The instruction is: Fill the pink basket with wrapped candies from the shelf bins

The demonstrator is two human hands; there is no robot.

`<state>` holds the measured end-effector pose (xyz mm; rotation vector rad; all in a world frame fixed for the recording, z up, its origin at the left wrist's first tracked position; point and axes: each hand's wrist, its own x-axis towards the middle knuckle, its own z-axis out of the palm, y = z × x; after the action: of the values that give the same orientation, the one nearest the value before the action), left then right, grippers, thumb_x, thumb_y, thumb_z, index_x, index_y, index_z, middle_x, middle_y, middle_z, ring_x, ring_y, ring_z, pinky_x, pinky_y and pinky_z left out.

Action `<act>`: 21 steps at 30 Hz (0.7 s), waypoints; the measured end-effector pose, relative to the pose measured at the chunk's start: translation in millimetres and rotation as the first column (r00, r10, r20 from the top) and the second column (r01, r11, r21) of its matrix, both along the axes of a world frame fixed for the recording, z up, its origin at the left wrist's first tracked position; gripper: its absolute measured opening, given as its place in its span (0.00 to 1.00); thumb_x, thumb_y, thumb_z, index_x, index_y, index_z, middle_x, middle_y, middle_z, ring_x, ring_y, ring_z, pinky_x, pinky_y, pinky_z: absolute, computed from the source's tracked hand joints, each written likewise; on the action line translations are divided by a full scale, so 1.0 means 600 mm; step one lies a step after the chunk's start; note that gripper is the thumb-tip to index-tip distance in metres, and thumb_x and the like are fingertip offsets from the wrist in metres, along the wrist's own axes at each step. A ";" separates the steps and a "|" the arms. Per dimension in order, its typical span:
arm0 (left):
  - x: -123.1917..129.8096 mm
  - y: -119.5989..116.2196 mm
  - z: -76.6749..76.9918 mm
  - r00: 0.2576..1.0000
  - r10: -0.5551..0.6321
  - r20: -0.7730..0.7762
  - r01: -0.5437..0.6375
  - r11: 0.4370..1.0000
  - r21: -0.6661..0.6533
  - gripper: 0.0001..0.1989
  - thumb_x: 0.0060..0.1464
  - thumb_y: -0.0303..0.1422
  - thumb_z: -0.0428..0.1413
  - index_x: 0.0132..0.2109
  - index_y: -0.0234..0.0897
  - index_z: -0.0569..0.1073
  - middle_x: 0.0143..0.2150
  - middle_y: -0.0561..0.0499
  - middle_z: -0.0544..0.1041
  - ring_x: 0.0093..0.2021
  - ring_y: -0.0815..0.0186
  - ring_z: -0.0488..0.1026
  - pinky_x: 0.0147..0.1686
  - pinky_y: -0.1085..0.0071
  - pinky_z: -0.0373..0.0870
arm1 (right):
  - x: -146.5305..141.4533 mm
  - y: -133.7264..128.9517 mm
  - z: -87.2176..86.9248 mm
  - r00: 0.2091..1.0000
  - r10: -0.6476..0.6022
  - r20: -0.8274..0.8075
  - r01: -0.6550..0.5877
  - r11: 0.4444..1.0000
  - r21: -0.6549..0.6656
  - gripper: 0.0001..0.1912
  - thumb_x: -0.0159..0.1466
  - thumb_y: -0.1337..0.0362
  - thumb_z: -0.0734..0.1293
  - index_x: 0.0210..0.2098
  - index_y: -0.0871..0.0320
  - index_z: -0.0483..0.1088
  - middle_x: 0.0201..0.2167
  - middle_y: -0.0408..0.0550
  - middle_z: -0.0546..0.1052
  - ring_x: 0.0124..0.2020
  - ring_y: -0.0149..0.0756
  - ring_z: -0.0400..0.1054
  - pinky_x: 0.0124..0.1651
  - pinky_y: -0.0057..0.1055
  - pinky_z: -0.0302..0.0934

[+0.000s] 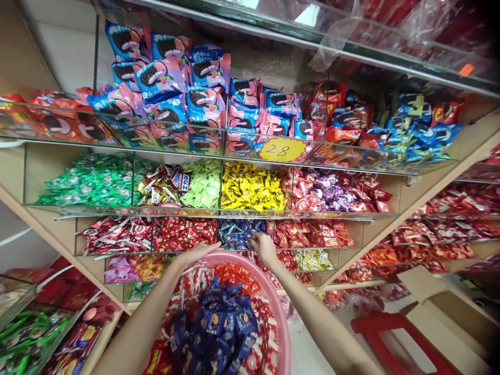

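A round pink basket (pixel 284 333) stands below the shelves, filled with dark blue wrapped candies (pixel 222 328) on top of red and white ones. My left hand (pixel 200 251) reaches over the basket's far rim, its fingers stretched flat toward the shelf edge. Just right of it, my right hand (pixel 262 245) is at the front of a compartment of blue candies (pixel 239 233). Its fingers are bent together at those candies, and what they hold, if anything, is too small to make out.
Glass-fronted shelves hold green candies (pixel 94 179), yellow candies (pixel 252 186) and blue-pink cookie packs (pixel 160 78). A yellow price tag (pixel 282 149) reads 28. At the lower right are a red stool (pixel 375 323) and an open cardboard box (pixel 449 323).
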<state>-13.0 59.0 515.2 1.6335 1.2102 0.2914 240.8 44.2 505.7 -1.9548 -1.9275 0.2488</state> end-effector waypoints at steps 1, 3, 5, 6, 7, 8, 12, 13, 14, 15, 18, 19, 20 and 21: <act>0.000 -0.001 0.002 1.000 0.002 -0.005 -0.002 1.000 0.006 0.31 0.48 0.56 0.44 0.46 0.38 0.75 0.40 0.49 0.77 0.43 0.58 0.70 0.48 0.66 0.59 | 0.001 0.006 -0.004 1.000 -0.019 0.020 0.019 1.000 -0.006 0.08 0.62 0.65 0.59 0.36 0.58 0.70 0.34 0.50 0.75 0.36 0.36 0.69 0.32 0.25 0.53; 0.000 -0.004 0.006 1.000 0.002 -0.004 -0.002 1.000 0.018 0.32 0.49 0.57 0.44 0.48 0.38 0.74 0.41 0.49 0.77 0.44 0.58 0.70 0.50 0.66 0.58 | -0.003 0.019 -0.009 0.998 -0.038 0.057 0.039 0.999 -0.020 0.08 0.62 0.66 0.59 0.38 0.57 0.69 0.37 0.50 0.74 0.37 0.36 0.69 0.33 0.25 0.53; 0.001 -0.008 0.012 1.000 -0.015 0.002 0.015 1.000 0.024 0.33 0.49 0.57 0.43 0.49 0.38 0.73 0.42 0.49 0.77 0.45 0.58 0.70 0.51 0.65 0.56 | -0.012 0.033 -0.013 0.995 -0.040 0.090 0.044 0.998 -0.042 0.08 0.61 0.65 0.60 0.39 0.57 0.68 0.38 0.51 0.74 0.38 0.36 0.69 0.34 0.26 0.54; 0.001 -0.009 0.015 1.000 -0.028 0.010 0.027 0.999 0.023 0.33 0.50 0.57 0.42 0.49 0.37 0.73 0.42 0.49 0.77 0.46 0.58 0.69 0.52 0.65 0.55 | -0.017 0.039 -0.015 0.994 -0.038 0.105 0.044 0.998 -0.054 0.08 0.61 0.64 0.61 0.39 0.57 0.68 0.38 0.51 0.74 0.38 0.36 0.69 0.34 0.26 0.54; 0.001 -0.011 0.018 0.999 -0.039 0.015 0.039 0.999 0.019 0.33 0.50 0.57 0.42 0.49 0.37 0.73 0.42 0.49 0.77 0.46 0.58 0.69 0.53 0.65 0.54 | -0.022 0.044 -0.018 0.992 -0.035 0.119 0.043 0.997 -0.065 0.08 0.60 0.64 0.61 0.40 0.57 0.67 0.38 0.51 0.73 0.39 0.37 0.69 0.35 0.27 0.55; 0.002 -0.012 0.020 0.999 -0.047 0.021 0.047 0.999 0.016 0.33 0.50 0.56 0.42 0.49 0.37 0.73 0.43 0.49 0.77 0.47 0.58 0.69 0.53 0.65 0.54 | -0.027 0.049 -0.020 0.991 -0.033 0.133 0.043 0.996 -0.074 0.09 0.60 0.63 0.62 0.40 0.58 0.67 0.39 0.52 0.73 0.39 0.37 0.69 0.35 0.27 0.55; 0.003 -0.012 0.021 0.999 -0.032 0.028 0.032 0.999 -0.001 0.33 0.50 0.56 0.42 0.49 0.38 0.73 0.40 0.50 0.77 0.46 0.58 0.69 0.53 0.65 0.55 | -0.038 0.058 -0.029 0.984 -0.034 0.176 0.053 0.994 -0.099 0.14 0.60 0.63 0.63 0.45 0.58 0.64 0.43 0.53 0.71 0.41 0.38 0.68 0.37 0.29 0.56; 0.003 -0.012 0.020 0.999 -0.026 0.020 0.026 1.000 0.003 0.32 0.50 0.57 0.42 0.49 0.38 0.73 0.39 0.50 0.77 0.45 0.58 0.69 0.52 0.64 0.55 | -0.039 0.059 -0.030 0.982 -0.035 0.184 0.055 0.993 -0.104 0.14 0.60 0.63 0.62 0.46 0.58 0.63 0.44 0.54 0.70 0.42 0.38 0.68 0.37 0.29 0.57; 0.003 -0.011 0.020 1.000 -0.018 0.006 0.018 1.000 0.008 0.32 0.49 0.57 0.43 0.49 0.39 0.74 0.39 0.50 0.77 0.44 0.58 0.69 0.51 0.64 0.56 | -0.040 0.059 -0.030 0.981 -0.034 0.191 0.056 0.993 -0.108 0.15 0.60 0.63 0.62 0.47 0.58 0.62 0.45 0.54 0.69 0.42 0.38 0.68 0.37 0.29 0.57; 0.003 -0.011 0.019 1.000 -0.011 -0.007 0.011 1.000 0.013 0.33 0.49 0.57 0.43 0.48 0.39 0.74 0.38 0.50 0.77 0.44 0.57 0.69 0.51 0.64 0.57 | -0.040 0.058 -0.030 0.980 -0.033 0.198 0.056 0.992 -0.113 0.15 0.60 0.63 0.62 0.47 0.57 0.62 0.46 0.54 0.69 0.42 0.38 0.68 0.38 0.29 0.57; 0.004 -0.010 0.018 1.000 0.000 -0.019 0.001 1.000 0.020 0.33 0.48 0.58 0.43 0.47 0.38 0.75 0.35 0.50 0.77 0.42 0.57 0.70 0.49 0.64 0.58 | -0.041 0.057 -0.026 0.976 -0.027 0.216 0.057 0.990 -0.131 0.17 0.60 0.63 0.63 0.48 0.57 0.62 0.48 0.54 0.67 0.43 0.38 0.68 0.38 0.28 0.58; 0.004 -0.010 0.018 1.000 0.000 -0.020 0.000 1.000 0.021 0.34 0.48 0.58 0.43 0.46 0.38 0.75 0.35 0.50 0.77 0.41 0.57 0.70 0.48 0.64 0.59 | -0.042 0.057 -0.024 0.975 -0.025 0.221 0.056 0.989 -0.138 0.17 0.60 0.63 0.63 0.48 0.57 0.62 0.48 0.54 0.67 0.43 0.38 0.68 0.38 0.28 0.58; 0.004 -0.010 0.017 1.000 -0.001 -0.019 0.001 1.000 0.023 0.34 0.48 0.58 0.43 0.45 0.38 0.76 0.35 0.50 0.78 0.41 0.57 0.70 0.48 0.64 0.59 | -0.043 0.057 -0.022 0.974 -0.022 0.227 0.056 0.988 -0.144 0.17 0.60 0.64 0.63 0.48 0.57 0.62 0.47 0.54 0.67 0.43 0.38 0.68 0.38 0.28 0.58; 0.004 -0.010 0.017 1.000 -0.004 -0.018 0.005 1.000 0.023 0.34 0.48 0.58 0.43 0.45 0.38 0.76 0.35 0.50 0.78 0.41 0.57 0.71 0.48 0.65 0.59 | -0.044 0.056 -0.020 0.972 -0.020 0.232 0.057 0.987 -0.150 0.16 0.60 0.65 0.63 0.47 0.57 0.63 0.47 0.54 0.67 0.43 0.38 0.68 0.38 0.28 0.58</act>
<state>-10.7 53.2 525.3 1.6616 1.2203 0.2897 214.3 77.9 493.9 -2.2061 -2.0654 0.1727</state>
